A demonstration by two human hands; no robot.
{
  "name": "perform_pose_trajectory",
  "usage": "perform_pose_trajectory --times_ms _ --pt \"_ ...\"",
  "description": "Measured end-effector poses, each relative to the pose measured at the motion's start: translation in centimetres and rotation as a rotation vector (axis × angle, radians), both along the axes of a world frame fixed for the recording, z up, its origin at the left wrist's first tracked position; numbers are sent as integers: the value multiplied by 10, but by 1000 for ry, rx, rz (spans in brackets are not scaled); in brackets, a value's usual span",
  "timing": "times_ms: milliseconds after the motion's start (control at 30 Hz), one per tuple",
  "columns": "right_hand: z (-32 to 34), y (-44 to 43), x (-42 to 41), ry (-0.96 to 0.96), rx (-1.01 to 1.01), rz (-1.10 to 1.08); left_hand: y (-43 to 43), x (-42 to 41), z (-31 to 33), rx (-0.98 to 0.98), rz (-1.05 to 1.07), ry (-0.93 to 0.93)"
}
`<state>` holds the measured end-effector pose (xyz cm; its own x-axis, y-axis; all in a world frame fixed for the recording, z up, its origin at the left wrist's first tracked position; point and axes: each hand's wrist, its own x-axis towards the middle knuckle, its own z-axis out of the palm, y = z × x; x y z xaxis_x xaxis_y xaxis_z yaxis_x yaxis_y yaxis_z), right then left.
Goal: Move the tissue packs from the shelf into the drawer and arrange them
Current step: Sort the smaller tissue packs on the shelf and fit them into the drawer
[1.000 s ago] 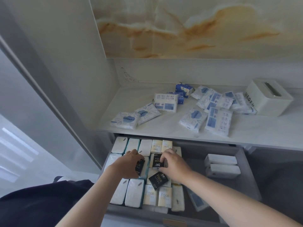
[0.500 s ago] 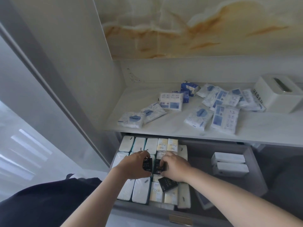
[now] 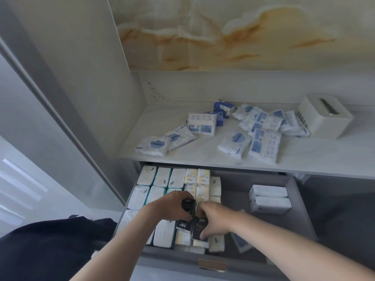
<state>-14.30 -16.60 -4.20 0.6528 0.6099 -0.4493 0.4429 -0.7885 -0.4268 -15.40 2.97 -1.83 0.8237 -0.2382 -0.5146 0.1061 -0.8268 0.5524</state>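
Two black packs point(image 3: 199, 227) going into drawer point(image 3: 233, 189), atop packed rows at left. Left hand point(image 3: 174, 207) pinches one, fingers curled; right hand point(image 3: 217, 220) grips other, lying flat. Arranging step. Many blue-white packs point(image 3: 263, 145) on shelf point(image 3: 304, 159), not yet moved. Next, likely: seat both flush, then reach for shelf.

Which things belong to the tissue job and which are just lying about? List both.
Job: shelf packs, drawer, stowed white packs, black packs gripped by left hand and right hand.
Lying about: white tissue box, marbled wall panel.
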Motion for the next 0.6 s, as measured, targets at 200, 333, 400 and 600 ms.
perform_pose_trajectory --times_ms 200,333,400,600 --pt "1 -5 -6 77 20 -6 -6 2 11 221 -189 123" --pt "7 -4 1 171 80 -119 -3 4 12 216 -116 3" --pt "8 -6 10 152 141 -245 -1 4 6 301 -100 -264" --pt "-2 -10 14 119 89 -259 -4 -4 -19 294 -118 -380"
